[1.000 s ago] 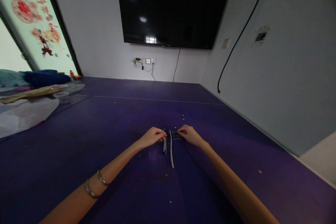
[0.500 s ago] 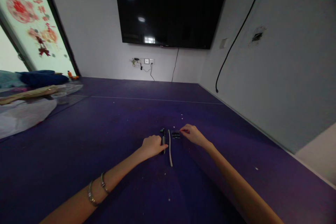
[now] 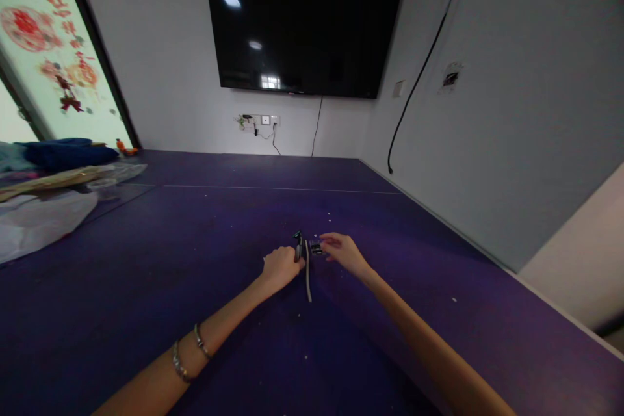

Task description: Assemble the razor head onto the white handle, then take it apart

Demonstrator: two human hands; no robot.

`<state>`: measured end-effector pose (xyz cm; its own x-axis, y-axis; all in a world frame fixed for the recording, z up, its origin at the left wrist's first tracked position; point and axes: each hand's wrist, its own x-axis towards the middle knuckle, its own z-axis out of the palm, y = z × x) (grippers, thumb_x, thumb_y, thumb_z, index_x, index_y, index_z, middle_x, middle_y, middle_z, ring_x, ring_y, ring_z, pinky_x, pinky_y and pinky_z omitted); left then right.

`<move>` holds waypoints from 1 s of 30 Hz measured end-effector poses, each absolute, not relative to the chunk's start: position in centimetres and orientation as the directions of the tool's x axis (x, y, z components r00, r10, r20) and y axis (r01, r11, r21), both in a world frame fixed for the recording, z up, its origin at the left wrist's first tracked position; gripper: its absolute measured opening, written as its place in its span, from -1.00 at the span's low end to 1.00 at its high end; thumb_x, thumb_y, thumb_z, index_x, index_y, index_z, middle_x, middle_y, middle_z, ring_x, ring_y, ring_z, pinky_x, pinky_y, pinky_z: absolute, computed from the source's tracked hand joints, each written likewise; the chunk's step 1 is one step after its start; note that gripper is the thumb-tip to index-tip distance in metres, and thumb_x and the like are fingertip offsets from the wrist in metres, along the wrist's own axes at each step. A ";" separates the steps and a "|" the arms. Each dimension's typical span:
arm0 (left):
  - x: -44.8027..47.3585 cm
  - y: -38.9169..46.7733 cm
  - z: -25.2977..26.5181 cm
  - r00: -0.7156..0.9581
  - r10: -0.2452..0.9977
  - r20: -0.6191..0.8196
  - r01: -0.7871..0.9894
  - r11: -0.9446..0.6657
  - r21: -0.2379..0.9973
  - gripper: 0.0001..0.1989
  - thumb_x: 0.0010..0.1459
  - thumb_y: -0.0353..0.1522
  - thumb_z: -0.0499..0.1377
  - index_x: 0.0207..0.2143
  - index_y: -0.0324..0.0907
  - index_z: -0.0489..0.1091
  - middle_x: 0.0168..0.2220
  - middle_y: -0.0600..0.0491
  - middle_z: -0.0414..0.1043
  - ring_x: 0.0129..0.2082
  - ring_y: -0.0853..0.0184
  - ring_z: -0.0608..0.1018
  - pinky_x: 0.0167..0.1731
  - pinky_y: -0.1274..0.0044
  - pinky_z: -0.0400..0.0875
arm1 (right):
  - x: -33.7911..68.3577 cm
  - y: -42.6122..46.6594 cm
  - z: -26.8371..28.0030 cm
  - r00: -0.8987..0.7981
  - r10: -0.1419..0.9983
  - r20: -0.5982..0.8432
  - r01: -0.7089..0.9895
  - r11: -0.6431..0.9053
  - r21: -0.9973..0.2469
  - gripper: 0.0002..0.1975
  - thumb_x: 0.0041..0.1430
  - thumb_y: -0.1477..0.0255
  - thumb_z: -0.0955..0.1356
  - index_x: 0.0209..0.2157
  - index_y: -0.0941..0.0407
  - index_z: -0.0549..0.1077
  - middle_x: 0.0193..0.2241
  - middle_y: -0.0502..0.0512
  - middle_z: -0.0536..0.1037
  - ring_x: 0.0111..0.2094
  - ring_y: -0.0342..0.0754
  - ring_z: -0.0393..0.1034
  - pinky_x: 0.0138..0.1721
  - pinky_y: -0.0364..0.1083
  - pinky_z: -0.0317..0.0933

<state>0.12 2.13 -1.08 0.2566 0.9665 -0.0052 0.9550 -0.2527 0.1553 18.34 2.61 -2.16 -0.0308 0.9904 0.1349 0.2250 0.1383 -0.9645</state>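
Observation:
My left hand (image 3: 281, 268) is closed around a slim dark tool with a short angled head (image 3: 298, 248), which stands out above the fingers. Just right of it a thin whitish cable piece (image 3: 308, 276) lies lengthwise on the purple surface. Beyond the cable's upper end is a small flat item with dark pieces (image 3: 316, 248), too small to name. My right hand (image 3: 344, 252) reaches in from the right, its thumb and forefinger apart at that item's right edge. Whether the fingertips touch it is hard to see.
The purple floor-like surface (image 3: 205, 286) carries scattered white specks. Plastic bags (image 3: 43, 221) and dark blue cloth (image 3: 73, 153) lie at the left. A large television (image 3: 302, 26) hangs on the back wall above sockets (image 3: 266, 120). A black cable (image 3: 422, 68) dangles at the right.
My left hand has taken hold of the dark tool and tilted it up slightly. My right hand has moved left over the small item, its fingers spreading from a pinch. The view has shifted a little.

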 end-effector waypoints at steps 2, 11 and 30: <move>0.3 1.5 -0.6 0.261 0.963 0.058 0.946 -0.268 0.182 -0.63 0.14 -0.17 -0.03 -0.30 -0.19 0.47 -0.28 -0.11 0.52 -0.25 0.15 0.55 -0.30 0.42 0.39 | 16.8 2.2 -2.1 0.003 1.000 -0.024 -0.037 -0.024 -0.999 -0.73 -0.08 0.46 0.40 -0.25 0.16 0.44 -0.45 0.04 0.49 -0.46 -0.12 0.39 -0.46 -0.11 0.34; 1.9 -1.1 0.3 0.335 0.918 0.211 0.912 -0.372 0.174 -0.64 0.18 -0.16 -0.05 -0.30 -0.16 0.44 -0.36 -0.07 0.52 -0.31 0.14 0.55 -0.32 0.39 0.37 | 14.6 0.8 -2.1 0.003 0.992 -0.122 -0.243 -0.118 -0.963 -0.75 -0.15 0.42 0.43 -0.34 0.16 0.41 -0.59 -0.07 0.42 -0.62 -0.24 0.28 -0.54 -0.19 0.26; 1.0 1.8 -2.5 0.331 0.944 -0.010 0.924 -0.322 0.208 -0.58 0.08 -0.07 0.00 -0.40 -0.20 0.46 -0.34 -0.11 0.51 -0.28 0.11 0.54 -0.35 0.39 0.38 | 35.1 1.1 -4.3 0.494 0.839 0.228 0.680 -0.210 -0.703 -0.85 -0.15 0.50 0.35 -0.47 0.17 0.57 -0.46 0.15 0.58 -0.30 0.06 0.47 -0.36 -0.16 0.22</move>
<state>1.04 1.77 -2.53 0.3312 0.9435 -0.0097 0.9236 -0.3221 0.2078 35.15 1.11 -4.27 0.4939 0.8392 0.2275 0.6800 -0.2097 -0.7026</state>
